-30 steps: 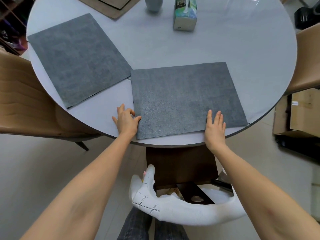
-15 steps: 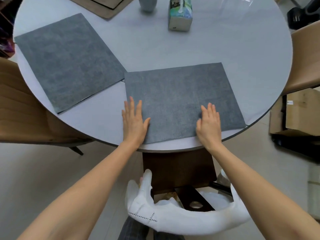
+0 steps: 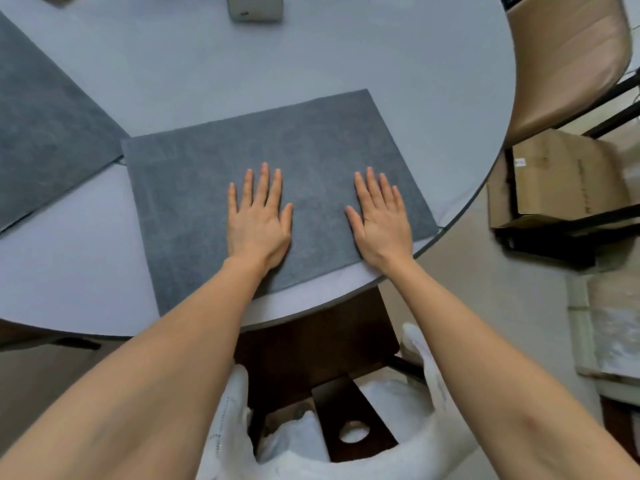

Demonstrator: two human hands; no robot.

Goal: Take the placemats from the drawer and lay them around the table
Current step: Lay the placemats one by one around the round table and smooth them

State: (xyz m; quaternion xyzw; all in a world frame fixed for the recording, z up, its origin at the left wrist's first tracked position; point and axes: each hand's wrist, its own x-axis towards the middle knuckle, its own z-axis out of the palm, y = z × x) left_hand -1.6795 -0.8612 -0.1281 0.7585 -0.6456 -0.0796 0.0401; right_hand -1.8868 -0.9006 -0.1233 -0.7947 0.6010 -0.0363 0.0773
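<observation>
Now both hands, left hand (image 3: 258, 221) and right hand (image 3: 381, 220), press flat on the placemat (image 3: 194, 202).

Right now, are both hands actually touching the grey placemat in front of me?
Touching. The head view shows the left hand and right hand lying flat, fingers straight, on the placemat, with no visible gap beneath either.

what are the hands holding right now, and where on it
Nothing is held. The left hand and right hand lie flat, fingers straight, pressing the near half of the grey placemat on the table.
</observation>
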